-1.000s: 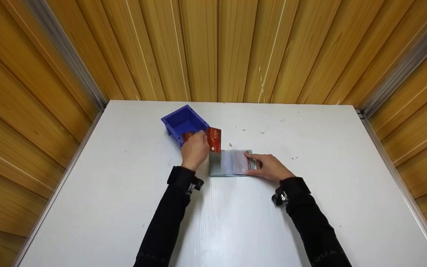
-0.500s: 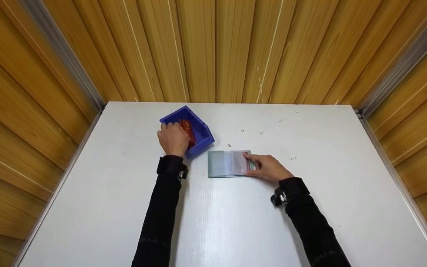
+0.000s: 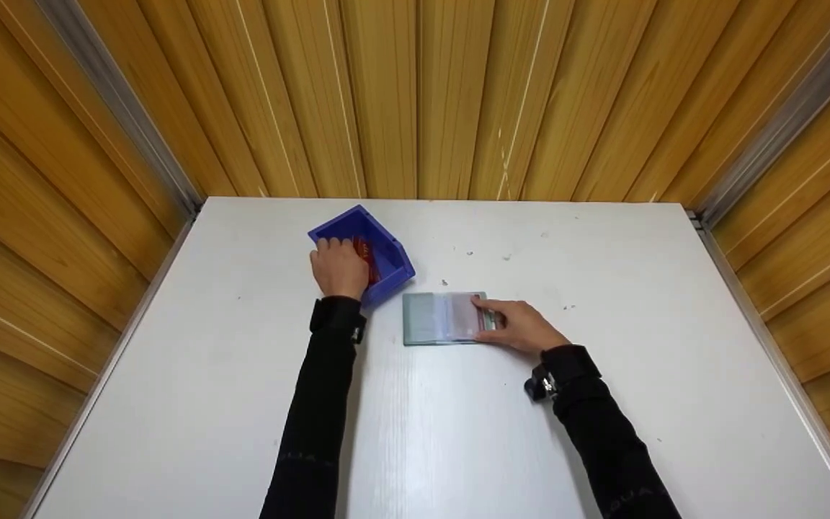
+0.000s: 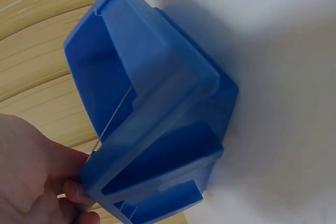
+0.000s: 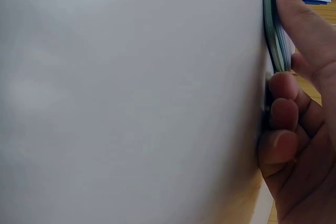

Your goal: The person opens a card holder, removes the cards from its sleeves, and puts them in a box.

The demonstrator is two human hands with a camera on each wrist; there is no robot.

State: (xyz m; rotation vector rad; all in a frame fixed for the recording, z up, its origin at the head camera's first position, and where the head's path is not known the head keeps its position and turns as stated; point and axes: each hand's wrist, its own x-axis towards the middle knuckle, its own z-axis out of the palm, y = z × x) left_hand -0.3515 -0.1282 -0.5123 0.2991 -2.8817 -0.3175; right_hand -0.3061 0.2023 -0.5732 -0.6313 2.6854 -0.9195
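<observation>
At the left side of a blue plastic bin [image 3: 392,277], my left hand [image 3: 341,268] grips the side wall. In the left wrist view, the thumb goes behind the rim and curled fingers [image 4: 79,192] show outside it. A red card [image 3: 365,256] stands in the bin beside this hand, and a thin card edge [image 4: 113,116] runs from near the thumb. My right hand [image 3: 523,326] holds the right end of an opened card holder [image 3: 421,318] with clear sleeves. Its thumb presses on top, with the other fingers bent at the edge.
The white table [image 3: 429,432] lies under everything, with small dark marks on its surface. Wood-patterned panels [image 3: 451,101] stand along the back and both sides. The bin sits just behind and left of the card holder.
My left hand has moved left and away from over the card holder to the bin's left wall, and the red card has gone into the bin. The right hand has stayed put.
</observation>
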